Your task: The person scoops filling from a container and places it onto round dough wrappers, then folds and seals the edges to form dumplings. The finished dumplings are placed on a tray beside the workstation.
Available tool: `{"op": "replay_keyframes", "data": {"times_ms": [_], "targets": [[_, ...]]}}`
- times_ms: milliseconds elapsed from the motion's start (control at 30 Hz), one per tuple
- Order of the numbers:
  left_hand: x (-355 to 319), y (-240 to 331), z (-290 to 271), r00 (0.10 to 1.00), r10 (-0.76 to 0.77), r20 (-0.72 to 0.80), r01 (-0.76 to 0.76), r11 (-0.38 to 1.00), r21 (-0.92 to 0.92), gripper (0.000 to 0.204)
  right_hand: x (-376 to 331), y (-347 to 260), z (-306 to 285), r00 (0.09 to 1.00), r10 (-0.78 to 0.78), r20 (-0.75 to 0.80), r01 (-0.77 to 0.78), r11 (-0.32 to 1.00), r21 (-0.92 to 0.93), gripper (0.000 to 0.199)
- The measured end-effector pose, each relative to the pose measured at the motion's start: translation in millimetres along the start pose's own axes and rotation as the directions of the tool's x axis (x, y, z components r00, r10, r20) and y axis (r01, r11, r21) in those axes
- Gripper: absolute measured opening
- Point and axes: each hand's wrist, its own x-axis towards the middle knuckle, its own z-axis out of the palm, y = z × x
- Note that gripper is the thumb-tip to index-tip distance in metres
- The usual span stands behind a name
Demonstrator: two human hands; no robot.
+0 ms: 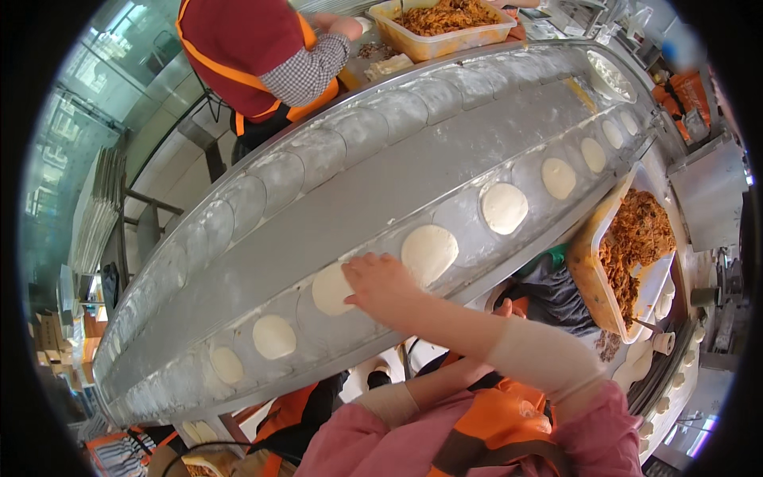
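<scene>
My right hand (380, 288) reaches left across my body to the near row of the conveyor. Its fingers are apart, over the right edge of a round white dough disc (329, 291); whether they grip it does not show. Just right of it is another dough disc (429, 253). My left hand (478, 367) is low in front of my orange apron (501, 413), partly covered by my right forearm. A few fingertips show beyond that forearm, and what they hold, if anything, is hidden.
Several dough discs line the near side of the long metal conveyor (318, 230); flour dusts its far side. To the right stands a tub (592, 266) of reddish shredded filling. Another filling tub (445, 49) and a co-worker in a dark red top (242, 40) are across the conveyor.
</scene>
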Motion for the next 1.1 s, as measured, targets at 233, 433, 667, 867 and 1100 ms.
{"op": "replay_keyframes", "data": {"times_ms": [233, 433, 667, 867, 1100], "targets": [[-14.2, 21.8, 1.7, 0.99, -0.093, -0.11, 0.106, 0.987, 0.122, 0.051, 27.6, -24.2, 39.3, 0.96, 0.199, 0.199, -0.232, 0.96, 0.158, 0.039], [-9.1, 10.3, -5.7, 0.997, -0.04, -0.071, 0.038, 0.999, -0.035, 0.048, 4.7, -8.9, -2.6, 0.936, 0.256, 0.24, -0.323, 0.897, 0.303, 0.029], [-5.8, 1.0, -7.3, 1.0, -0.008, -0.028, 0.006, 0.998, -0.069, 0.036, -6.9, 30.9, -11.0, 0.887, 0.41, 0.213, -0.416, 0.909, -0.021, 0.043], [-4.1, -12.4, -15.9, 0.993, 0.072, -0.099, -0.076, 0.997, -0.032, 0.028, -30.6, 54.5, -37.9, 0.799, 0.471, 0.375, -0.565, 0.801, 0.198, 0.043], [-14.7, 20.8, 21.6, 0.994, -0.037, -0.107, 0.055, 0.983, 0.176, 0.028, -61.8, 120.3, -56.7, 0.734, 0.678, 0.048, -0.675, 0.719, 0.165, 0.051]]}}
